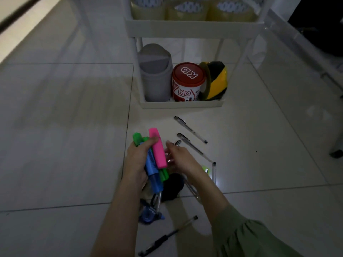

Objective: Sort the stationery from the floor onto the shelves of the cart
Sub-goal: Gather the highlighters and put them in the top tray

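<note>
Gripping a bundle of highlighters, your left hand [140, 154] sits low over the floor tiles [65, 127], forearm running up from the bottom of the view, fingers curled round the barrels. The pink highlighter [157, 148] stands tallest in the bundle, with the green highlighter [137, 139] poking out to its left and the blue highlighter [153, 173] slanting down past your palm.

Your right hand [179, 157] reaches in from the right, its wrist emerging from a green sleeve [246, 236]; the hand is blurred, its fingers point toward the bundle, and you cannot tell from this view whether they pinch anything.

Just beyond your right hand, three clear pens lie on the tiles: one far pen [191, 129] nearest the cart, a middle pen [193, 147], and a short pen [214, 172] lying almost straight toward you. A black pen [167, 236] lies between your forearms, and a blue correction tape [150, 216] lies beside your left forearm.

Ahead, the white cart [181, 104] holds a grey bin [155, 75], a red-lidded tub [187, 82] and a yellow-black tape roll [216, 80] on its bottom shelf, with clear tape rolls [187, 10] on the shelf above.
</note>
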`<move>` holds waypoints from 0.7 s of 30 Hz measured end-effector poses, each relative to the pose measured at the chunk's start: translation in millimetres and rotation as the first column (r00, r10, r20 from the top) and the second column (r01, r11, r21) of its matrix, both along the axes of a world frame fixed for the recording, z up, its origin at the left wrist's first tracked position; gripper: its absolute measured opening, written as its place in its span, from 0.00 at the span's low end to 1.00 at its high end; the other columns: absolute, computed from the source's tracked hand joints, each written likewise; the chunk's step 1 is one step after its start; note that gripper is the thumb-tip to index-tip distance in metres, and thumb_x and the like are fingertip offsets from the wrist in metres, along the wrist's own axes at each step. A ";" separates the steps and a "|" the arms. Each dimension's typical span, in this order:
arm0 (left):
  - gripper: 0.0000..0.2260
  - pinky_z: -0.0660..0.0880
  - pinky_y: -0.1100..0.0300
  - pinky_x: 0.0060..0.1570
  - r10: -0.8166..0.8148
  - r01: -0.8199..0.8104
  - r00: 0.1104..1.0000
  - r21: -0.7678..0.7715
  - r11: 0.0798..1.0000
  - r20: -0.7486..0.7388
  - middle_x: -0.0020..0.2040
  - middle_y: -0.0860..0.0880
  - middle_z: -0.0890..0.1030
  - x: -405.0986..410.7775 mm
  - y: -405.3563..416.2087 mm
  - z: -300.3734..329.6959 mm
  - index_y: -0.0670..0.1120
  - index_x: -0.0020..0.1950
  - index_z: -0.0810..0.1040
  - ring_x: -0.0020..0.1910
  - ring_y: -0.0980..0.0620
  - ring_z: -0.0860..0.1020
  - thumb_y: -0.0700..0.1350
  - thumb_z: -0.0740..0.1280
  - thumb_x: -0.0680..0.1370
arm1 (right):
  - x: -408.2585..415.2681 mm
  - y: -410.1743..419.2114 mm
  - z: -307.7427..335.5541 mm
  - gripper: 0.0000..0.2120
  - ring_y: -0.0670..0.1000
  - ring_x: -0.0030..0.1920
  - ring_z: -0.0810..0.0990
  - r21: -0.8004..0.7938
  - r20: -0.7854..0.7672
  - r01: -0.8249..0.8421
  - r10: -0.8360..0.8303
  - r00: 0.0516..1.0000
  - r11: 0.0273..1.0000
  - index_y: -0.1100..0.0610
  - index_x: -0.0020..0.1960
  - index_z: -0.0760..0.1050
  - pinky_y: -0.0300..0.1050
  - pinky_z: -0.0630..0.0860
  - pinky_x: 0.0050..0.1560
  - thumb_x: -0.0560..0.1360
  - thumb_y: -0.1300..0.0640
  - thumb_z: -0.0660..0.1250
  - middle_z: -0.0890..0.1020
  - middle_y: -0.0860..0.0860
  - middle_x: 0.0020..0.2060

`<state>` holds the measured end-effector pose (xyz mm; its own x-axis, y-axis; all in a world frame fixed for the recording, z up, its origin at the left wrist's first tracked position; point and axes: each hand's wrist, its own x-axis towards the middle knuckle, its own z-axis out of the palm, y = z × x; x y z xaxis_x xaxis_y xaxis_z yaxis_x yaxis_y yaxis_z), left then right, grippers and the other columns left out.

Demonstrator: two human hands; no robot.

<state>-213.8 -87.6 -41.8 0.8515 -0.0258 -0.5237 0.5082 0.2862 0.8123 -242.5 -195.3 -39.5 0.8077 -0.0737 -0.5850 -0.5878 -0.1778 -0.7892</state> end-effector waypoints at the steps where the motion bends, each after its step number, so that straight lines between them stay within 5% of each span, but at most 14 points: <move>1: 0.06 0.78 0.62 0.28 -0.016 0.016 1.000 0.017 1.000 -0.006 0.38 0.43 0.77 -0.2 3.0 -1.8 0.40 0.46 0.72 0.29 0.51 0.78 0.37 0.67 0.73 | 0.3 -8.1 -7.0 0.20 0.55 0.53 0.76 -0.256 -0.022 -0.110 0.108 0.994 0.960 0.63 0.56 0.72 0.52 0.71 0.63 0.80 0.46 0.55 0.77 0.60 0.50; 3: 0.06 0.77 0.63 0.27 -0.044 0.046 0.998 0.058 0.997 -0.033 0.39 0.43 0.77 -1.6 7.8 -5.6 0.41 0.46 0.72 0.32 0.49 0.76 0.37 0.68 0.73 | -3.3 -23.0 -20.6 0.26 0.60 0.68 0.66 -0.597 -0.233 -0.337 0.244 0.941 0.728 0.63 0.67 0.65 0.53 0.65 0.67 0.79 0.45 0.57 0.68 0.63 0.67; 5: 0.06 0.77 0.60 0.31 -0.050 0.056 0.996 0.093 0.994 -0.070 0.38 0.44 0.77 -4.2 11.1 -9.9 0.42 0.43 0.71 0.33 0.48 0.75 0.37 0.68 0.73 | -7.6 -31.2 -29.8 0.34 0.61 0.70 0.64 -0.629 -0.389 -0.471 0.274 0.879 0.618 0.63 0.71 0.61 0.53 0.65 0.67 0.77 0.37 0.53 0.63 0.62 0.71; 8: 0.07 0.74 0.57 0.36 -0.044 0.055 0.994 0.119 0.991 -0.099 0.38 0.43 0.76 -6.3 11.8 -13.0 0.43 0.41 0.70 0.33 0.48 0.74 0.36 0.68 0.73 | -7.3 -37.3 -30.1 0.33 0.59 0.64 0.72 -0.569 -0.404 -0.535 0.354 0.843 0.625 0.65 0.68 0.63 0.49 0.70 0.61 0.77 0.38 0.52 0.70 0.60 0.66; 11: 0.07 0.74 0.55 0.38 -0.052 0.062 0.994 0.102 0.993 -0.094 0.39 0.43 0.76 -7.0 9.0 -11.0 0.42 0.41 0.70 0.34 0.47 0.75 0.37 0.68 0.73 | -9.0 -39.5 -24.2 0.26 0.58 0.65 0.71 -0.533 -0.410 -0.538 0.357 0.839 0.653 0.65 0.71 0.57 0.48 0.70 0.61 0.79 0.50 0.57 0.70 0.61 0.67; 15: 0.08 0.75 0.54 0.40 -0.061 0.067 0.996 0.094 0.993 -0.070 0.39 0.43 0.76 -3.9 6.6 -6.3 0.42 0.42 0.70 0.35 0.47 0.75 0.37 0.69 0.72 | -11.9 -34.0 -30.0 0.23 0.57 0.64 0.72 -0.560 -0.445 -0.581 0.377 0.812 0.590 0.63 0.70 0.62 0.48 0.71 0.60 0.79 0.52 0.58 0.70 0.59 0.66; 19: 0.09 0.76 0.55 0.38 -0.116 0.125 0.990 0.115 0.985 -0.077 0.39 0.42 0.77 -3.0 6.1 -6.1 0.40 0.47 0.71 0.35 0.46 0.76 0.37 0.70 0.72 | -14.7 -36.2 -21.2 0.04 0.54 0.55 0.77 -0.535 -0.467 -0.613 0.401 0.788 0.580 0.61 0.42 0.70 0.42 0.72 0.48 0.75 0.62 0.64 0.75 0.56 0.45; 21: 0.11 0.76 0.56 0.38 -0.142 0.153 0.986 0.141 0.978 -0.084 0.40 0.42 0.77 -3.2 5.6 -10.1 0.39 0.50 0.71 0.35 0.46 0.76 0.37 0.70 0.72 | -15.7 -41.4 -14.1 0.06 0.53 0.52 0.75 -0.495 -0.458 -0.618 0.421 0.783 0.611 0.62 0.42 0.70 0.43 0.72 0.45 0.75 0.61 0.64 0.73 0.55 0.42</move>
